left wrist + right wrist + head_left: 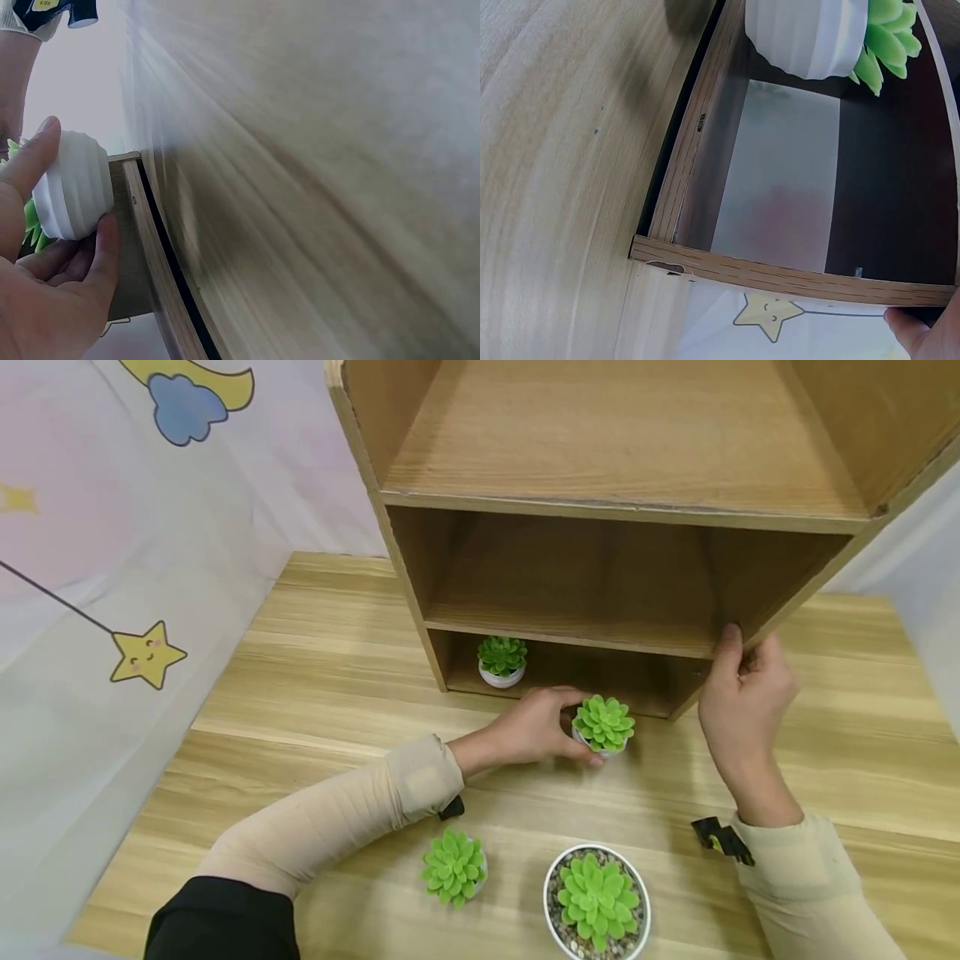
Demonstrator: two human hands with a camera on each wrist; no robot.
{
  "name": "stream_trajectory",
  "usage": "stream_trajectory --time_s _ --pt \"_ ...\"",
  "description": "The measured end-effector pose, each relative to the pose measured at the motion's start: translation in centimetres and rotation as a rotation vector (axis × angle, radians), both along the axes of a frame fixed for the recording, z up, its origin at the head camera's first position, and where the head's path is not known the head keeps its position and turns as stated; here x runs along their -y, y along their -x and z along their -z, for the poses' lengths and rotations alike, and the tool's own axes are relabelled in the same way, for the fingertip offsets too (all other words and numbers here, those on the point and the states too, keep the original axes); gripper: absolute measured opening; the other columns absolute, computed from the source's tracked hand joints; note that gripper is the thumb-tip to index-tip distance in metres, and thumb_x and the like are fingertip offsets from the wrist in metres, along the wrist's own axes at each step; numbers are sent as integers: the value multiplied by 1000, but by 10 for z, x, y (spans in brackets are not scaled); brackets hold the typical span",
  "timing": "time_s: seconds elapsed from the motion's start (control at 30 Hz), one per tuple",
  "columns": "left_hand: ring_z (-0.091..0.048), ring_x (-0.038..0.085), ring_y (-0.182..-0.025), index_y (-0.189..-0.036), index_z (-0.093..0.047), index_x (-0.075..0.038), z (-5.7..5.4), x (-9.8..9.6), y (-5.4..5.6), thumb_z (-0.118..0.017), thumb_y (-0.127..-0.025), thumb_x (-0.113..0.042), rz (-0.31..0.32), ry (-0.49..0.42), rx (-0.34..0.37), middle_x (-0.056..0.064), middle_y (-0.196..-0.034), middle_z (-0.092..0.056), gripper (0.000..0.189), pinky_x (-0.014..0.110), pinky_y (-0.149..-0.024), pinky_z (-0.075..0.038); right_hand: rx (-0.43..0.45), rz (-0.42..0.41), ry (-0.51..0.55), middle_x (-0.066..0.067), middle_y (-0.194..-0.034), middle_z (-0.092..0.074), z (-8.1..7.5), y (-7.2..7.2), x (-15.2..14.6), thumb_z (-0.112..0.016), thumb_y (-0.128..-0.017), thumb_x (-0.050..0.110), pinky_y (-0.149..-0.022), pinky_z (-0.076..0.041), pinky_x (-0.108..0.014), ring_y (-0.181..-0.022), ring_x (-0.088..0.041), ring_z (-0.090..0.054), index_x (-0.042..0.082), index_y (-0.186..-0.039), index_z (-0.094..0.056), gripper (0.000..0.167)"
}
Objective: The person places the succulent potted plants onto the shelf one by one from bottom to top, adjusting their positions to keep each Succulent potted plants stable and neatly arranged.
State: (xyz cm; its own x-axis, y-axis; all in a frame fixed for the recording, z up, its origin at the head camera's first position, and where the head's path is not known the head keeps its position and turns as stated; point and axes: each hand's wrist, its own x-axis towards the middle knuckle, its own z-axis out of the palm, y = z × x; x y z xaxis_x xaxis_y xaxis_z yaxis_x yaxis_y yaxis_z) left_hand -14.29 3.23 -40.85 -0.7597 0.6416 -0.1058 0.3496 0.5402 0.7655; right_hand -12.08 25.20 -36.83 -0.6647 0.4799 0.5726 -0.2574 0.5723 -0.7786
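Left hand (536,727) pinches one plant (603,724) by its pot (75,191), just in front of the bottom level of the shelf (626,439), where an inner plant (502,660) sits at left. Right hand (750,706) grips the shelf's right side. Nearer, the counter (300,635) bears a small plant (454,867) and, right, a large plant (597,900).

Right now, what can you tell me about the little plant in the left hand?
The potted succulent is a rosette of bright green, pointed, plastic-looking leaves in a small white pot with ribbed sides. The left hand grips the pot, holding it roughly upright, apparently above the tabletop, just outside the bottom compartment of the shelf unit.
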Motion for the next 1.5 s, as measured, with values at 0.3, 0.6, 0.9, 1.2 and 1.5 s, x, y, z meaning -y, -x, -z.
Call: stream_trajectory --time_s 0.3,0.6,0.9,1.2,1.5 --pt "-57 8 -102 -140 -53 -4 -1 -5 3 -91 -67 -41 -15 -10 14 6 -133 -58 91 16 -90 -42 -9 0 -22 3 -71 -61 4 -2 -3 -53 -99 8 -51 -36 -14 -59 -2 -51 -9 -93 -66 23" --pt "-55 10 -105 -141 -51 -2 -2 -5 7 -91 -68 -41 -49 -5 12 9 -135 -57 92 18 -94 -41 -2 44 -29 3 -69 -60 2 1 2 -53 -99 8 -51 -33 -12 -59 -2 -49 -10 -91 -65 23" --pt "-60 8 -89 -140 -51 -1 -1 -8 9 -90 -69 -41 -56 -52 17 9 -129 -60 91 16 -78 -47 -4 34 -22 12 -72 -59 1 1 -2 -53 -99 10 -53 -35 -11 -62 0 -52 -10 -93 -65 24" --pt "-59 14 -102 -138 -52 0 -5 -3 9 -90 -68 -41 -103 -25 2 12 -131 -60 90 22 -93 -45 -4 60 -19 12 -70 -56 5 1 3 -54 -98 8 -51 -32 -11 -58 -1 -48 -9 -91 -66 23" --pt "-61 11 -86 -138 -52 1 -5 -5 8 -90 -69 -41 -122 -74 26 9 -122 -64 90 20 -79 -49 -6 34 -44 6 -69 -58 2 0 1 -53 -99 11 -51 -33 -12 -58 -1 -48 -9 -91 -65 24"
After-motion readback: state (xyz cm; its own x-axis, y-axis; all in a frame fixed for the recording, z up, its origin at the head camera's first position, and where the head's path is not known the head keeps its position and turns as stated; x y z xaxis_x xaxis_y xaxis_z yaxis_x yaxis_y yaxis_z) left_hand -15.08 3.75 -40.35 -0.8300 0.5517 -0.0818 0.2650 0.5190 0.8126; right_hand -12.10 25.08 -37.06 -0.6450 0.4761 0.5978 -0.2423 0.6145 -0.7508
